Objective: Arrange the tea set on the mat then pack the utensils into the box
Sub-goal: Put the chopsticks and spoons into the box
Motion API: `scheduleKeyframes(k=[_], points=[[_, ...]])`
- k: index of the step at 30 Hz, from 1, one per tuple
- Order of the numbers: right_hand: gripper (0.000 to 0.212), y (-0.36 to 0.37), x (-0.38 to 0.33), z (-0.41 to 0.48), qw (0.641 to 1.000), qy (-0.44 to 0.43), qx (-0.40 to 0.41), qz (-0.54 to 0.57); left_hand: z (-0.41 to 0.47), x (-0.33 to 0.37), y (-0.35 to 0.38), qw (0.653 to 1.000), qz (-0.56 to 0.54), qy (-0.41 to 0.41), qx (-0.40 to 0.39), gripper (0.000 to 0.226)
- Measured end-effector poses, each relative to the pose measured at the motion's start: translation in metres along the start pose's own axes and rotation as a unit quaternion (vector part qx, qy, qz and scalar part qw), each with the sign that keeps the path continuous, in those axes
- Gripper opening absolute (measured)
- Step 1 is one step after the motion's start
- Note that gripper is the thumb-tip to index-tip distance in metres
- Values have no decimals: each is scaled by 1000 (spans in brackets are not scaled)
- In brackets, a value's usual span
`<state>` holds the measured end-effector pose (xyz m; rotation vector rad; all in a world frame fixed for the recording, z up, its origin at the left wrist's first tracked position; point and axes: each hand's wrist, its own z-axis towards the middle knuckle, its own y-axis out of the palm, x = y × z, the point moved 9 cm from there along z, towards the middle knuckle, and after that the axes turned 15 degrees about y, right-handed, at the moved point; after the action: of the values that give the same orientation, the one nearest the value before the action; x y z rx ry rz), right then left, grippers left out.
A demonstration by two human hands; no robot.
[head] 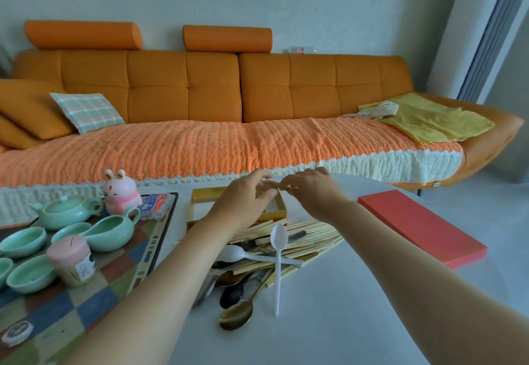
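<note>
- The patchwork mat (pixel 94 293) lies left of the gold-rimmed box (pixel 197 207), and the mint tea set already stands on it, so I judge the arranging step done: one lidded teapot (pixel 64 211), one pouring pitcher (pixel 110 230) and four small cups in view, one cup (pixel 23 240) nearest the teapot and one cut off by the frame edge.
- A pink-lidded jar (pixel 73 260) and a round tin (pixel 17 333) share the mat; a pink rabbit figure (pixel 118 193) stands at its far end, just left of the box.
- The box sits open on the white table (pixel 357 321), lid off, ready to take utensils.
- The left hand (pixel 243 201) hovers over the box, thumb and fingertips pinching one end of a pale chopstick (pixel 276 184).
- The right hand (pixel 310 190), just right of the box, nips the other end between its closed fingers; holding both ends probably serves to line the stick up with the box's long side.
- Near the box lies the utensil pile (pixel 272 253): a fan of many chopsticks, too overlapped to count, two white plastic spoons, one gold spoon (pixel 237 314), one dark spoon, and other metal pieces half hidden.
- Well right of the box rests one red lid (pixel 420 224), set aside flat.
</note>
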<state>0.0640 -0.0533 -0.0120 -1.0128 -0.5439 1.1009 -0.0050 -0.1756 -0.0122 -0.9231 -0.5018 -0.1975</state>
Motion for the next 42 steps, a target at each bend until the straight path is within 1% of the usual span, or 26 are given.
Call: scheduleKeyframes(k=[2, 5, 10, 12, 14, 15, 17, 18, 20, 22, 24, 27, 29, 31, 35, 37, 39, 42], points=[[21, 1, -16, 5, 999, -22, -3, 32, 2, -3, -18, 997, 44, 19, 57, 18], [24, 4, -30, 14, 996, -16, -19, 81, -4, -26, -38, 992, 91, 4, 92, 11], [29, 31, -14, 30, 988, 85, -85, 98, -31, -93, -74, 975, 69, -115, 175, 13], [31, 41, -10, 35, 977, 124, -107, 133, -40, -111, -77, 970, 60, -145, 185, 13], [34, 47, -12, 42, 970, 150, -106, 161, -43, -122, -75, 969, 73, -155, 177, 13], [34, 50, -15, 45, 968, 157, -104, 167, -43, -125, -75, 969, 102, -150, 166, 13], [33, 58, -20, 51, 966, 161, -105, 171, -41, -126, -71, 968, 178, -122, 125, 16], [32, 64, -23, 53, 967, 161, -111, 162, -39, -125, -67, 970, 196, -104, 101, 20], [33, 76, -27, 54, 971, 160, -124, 124, -36, -121, -55, 976, 201, -65, 49, 27], [40, 84, -31, 53, 975, 157, -143, 66, -35, -116, -38, 979, 199, -39, -20, 35], [48, 84, -33, 51, 977, 150, -153, 4, -34, -113, -26, 974, 209, -34, -83, 42], [47, 81, -36, 52, 980, 134, -139, -45, -37, -111, -18, 970, 201, -53, -126, 45], [44, 80, -38, 53, 982, 131, -134, -12, -39, -109, -13, 968, 195, -53, -150, 46], [38, 83, -42, 51, 977, 131, -162, 35, -42, -111, -7, 964, 188, -58, -181, 50], [37, 95, -57, 37, 958, 85, -273, -1, -42, -110, -9, 962, 203, -67, -171, 50], [35, 93, -58, 30, 953, 82, -292, -7, -42, -107, -14, 960, 223, -58, -157, 49], [37, 81, -56, 29, 956, 93, -276, 20, -41, -105, -20, 964, 224, -52, -133, 45], [42, 48, -53, 29, 967, 109, -205, 108, -38, -86, -34, 969, 238, -11, -67, 32]])
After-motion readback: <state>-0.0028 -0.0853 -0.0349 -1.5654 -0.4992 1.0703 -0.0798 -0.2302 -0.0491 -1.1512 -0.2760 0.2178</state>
